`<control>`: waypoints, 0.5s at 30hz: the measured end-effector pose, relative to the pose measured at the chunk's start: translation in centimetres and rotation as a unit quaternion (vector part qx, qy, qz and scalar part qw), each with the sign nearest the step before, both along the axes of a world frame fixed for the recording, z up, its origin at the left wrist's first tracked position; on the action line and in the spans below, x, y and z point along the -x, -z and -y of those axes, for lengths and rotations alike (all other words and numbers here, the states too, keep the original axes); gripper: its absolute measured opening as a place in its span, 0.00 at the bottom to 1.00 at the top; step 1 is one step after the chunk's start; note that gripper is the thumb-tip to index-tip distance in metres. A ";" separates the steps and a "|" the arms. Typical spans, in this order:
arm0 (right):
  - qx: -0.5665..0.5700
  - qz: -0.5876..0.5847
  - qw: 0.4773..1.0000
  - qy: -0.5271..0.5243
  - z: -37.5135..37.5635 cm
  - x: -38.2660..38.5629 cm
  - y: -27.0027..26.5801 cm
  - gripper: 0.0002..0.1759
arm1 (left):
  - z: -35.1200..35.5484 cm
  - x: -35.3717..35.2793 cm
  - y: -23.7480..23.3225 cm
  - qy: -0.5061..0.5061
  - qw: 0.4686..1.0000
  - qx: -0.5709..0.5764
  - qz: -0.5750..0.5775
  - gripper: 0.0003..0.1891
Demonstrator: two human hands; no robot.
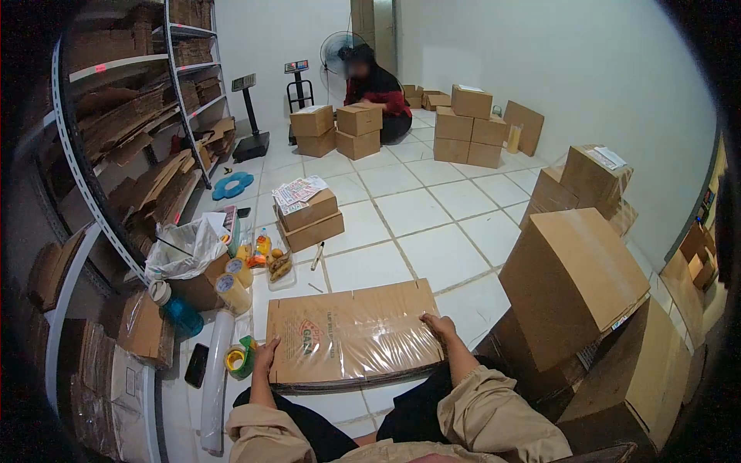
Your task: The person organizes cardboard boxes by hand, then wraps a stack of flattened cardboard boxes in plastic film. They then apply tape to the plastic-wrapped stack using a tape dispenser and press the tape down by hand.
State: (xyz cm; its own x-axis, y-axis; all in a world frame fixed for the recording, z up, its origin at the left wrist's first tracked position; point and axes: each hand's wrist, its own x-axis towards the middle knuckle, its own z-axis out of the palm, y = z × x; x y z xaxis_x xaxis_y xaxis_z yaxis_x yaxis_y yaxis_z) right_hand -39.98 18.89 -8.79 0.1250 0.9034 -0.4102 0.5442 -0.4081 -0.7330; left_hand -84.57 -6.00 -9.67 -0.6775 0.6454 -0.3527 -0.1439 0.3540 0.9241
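Between my knees lies a flat stack of cardboard (370, 328) with a printed logo on its left side. Shiny clear plastic covers part of its top. At its left edge my left hand (266, 359) is closed on the side. Its right end is gripped by my right hand (441, 330), with the thumb on top and the other fingers mostly hidden. Just left of my left hand is a tape dispenser (240, 357) with a green part. A long roll of clear plastic film (217, 386) lies beyond it.
Large cartons (575, 285) are piled close on my right. Along the left stand a shelf (116, 68), a phone (197, 365), a blue bottle (179, 310) and tape rolls (232, 292). Ahead are two stacked boxes (310, 228) and a person (378, 96) crouching behind more boxes.
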 end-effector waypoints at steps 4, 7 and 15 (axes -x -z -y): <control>0.025 -0.016 1.000 -0.008 0.2 0.1 -0.8 0.43 | 0.2 -0.8 -1.3 -0.004 1.000 0.004 0.005 0.30; 0.029 -0.019 0.999 -0.004 -0.2 0.1 0.2 0.42 | 0.2 -0.7 -1.0 -0.006 1.000 -0.004 0.007 0.30; 0.006 -0.002 1.000 -0.002 0.2 0.2 -0.3 0.39 | 0.1 -0.7 -1.4 0.006 0.999 0.019 -0.031 0.28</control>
State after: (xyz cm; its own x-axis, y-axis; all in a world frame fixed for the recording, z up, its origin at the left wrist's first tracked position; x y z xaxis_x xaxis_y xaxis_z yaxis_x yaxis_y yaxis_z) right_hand -40.13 18.69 -8.51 0.1205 0.8988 -0.4216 0.5430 -0.4152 -0.7299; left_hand -83.86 -6.08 -8.31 -0.6905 0.6411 -0.3350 -0.0830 0.3898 0.9171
